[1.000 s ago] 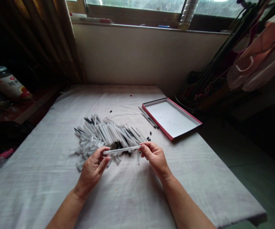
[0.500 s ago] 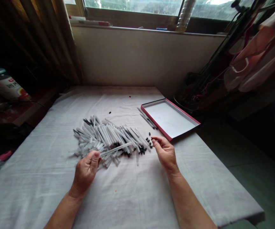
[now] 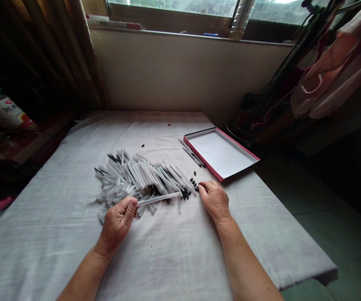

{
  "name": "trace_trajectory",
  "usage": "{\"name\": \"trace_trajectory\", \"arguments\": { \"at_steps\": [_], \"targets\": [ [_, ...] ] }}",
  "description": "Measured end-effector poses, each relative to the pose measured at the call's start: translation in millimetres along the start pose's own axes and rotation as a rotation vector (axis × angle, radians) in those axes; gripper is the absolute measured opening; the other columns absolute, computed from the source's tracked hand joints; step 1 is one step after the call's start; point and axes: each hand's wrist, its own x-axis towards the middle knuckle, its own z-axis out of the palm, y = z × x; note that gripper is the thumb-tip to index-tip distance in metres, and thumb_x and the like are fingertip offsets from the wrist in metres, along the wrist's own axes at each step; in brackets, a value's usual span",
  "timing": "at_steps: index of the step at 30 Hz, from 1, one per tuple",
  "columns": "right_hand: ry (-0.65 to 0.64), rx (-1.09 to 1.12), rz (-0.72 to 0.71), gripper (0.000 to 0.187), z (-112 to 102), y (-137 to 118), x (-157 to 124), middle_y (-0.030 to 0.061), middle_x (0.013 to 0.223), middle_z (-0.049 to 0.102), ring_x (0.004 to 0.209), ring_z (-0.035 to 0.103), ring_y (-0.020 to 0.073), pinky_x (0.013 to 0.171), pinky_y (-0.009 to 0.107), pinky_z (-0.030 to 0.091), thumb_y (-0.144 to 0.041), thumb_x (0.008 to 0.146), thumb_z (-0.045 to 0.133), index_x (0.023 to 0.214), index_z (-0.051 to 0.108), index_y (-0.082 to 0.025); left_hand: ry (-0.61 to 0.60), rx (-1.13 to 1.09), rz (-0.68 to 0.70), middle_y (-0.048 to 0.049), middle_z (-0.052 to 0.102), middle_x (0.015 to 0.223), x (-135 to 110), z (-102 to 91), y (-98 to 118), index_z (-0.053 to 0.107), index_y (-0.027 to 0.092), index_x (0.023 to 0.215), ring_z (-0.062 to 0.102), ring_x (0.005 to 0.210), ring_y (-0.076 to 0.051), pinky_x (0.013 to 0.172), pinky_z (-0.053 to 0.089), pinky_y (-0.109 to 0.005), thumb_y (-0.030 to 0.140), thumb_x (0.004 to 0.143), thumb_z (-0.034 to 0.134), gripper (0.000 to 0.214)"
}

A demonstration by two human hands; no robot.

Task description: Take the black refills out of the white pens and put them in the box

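Observation:
My left hand (image 3: 119,221) is closed on a clear pen barrel (image 3: 160,198), whose free end points right over the front of a heap. That heap of translucent pen barrels (image 3: 146,173), some with dark parts inside, spreads across the cloth. Several small black plugs (image 3: 193,181) lie by its right end. There my right hand (image 3: 214,200) rests low, thumb and fingertips pinched at a small black plug (image 3: 197,188), mostly hidden by the fingers.
A shallow red-edged box lid (image 3: 230,154), white inside, lies at the table's right edge. Several pens (image 3: 191,153) lie along its left side. A lone black plug (image 3: 143,145) and a red bit (image 3: 169,124) are farther back on the white cloth (image 3: 174,267).
My left hand has shifted slightly right, swinging the barrel's free end a little right and down. My right hand has lowered slightly to the black plugs. The whole view has shifted slightly.

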Motion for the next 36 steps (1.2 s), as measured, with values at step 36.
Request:
{"name": "trace_trajectory", "arguments": {
  "at_steps": [36],
  "targets": [
    [0.176,0.605,0.018,0.023,10.3,-40.3,-13.3,0.0055,0.072,0.076,0.063,0.068,0.0189,0.065,0.029,0.054,-0.039,0.078,0.064,0.082,0.074,-0.019,0.182,0.068,-0.092,0.0022,0.060,0.054,7.5,-22.4,-19.6,0.061,0.019,0.074,0.054,0.044,-0.012,0.045,0.044,-0.020,0.055,0.088,0.047,0.041]
  ]
}}
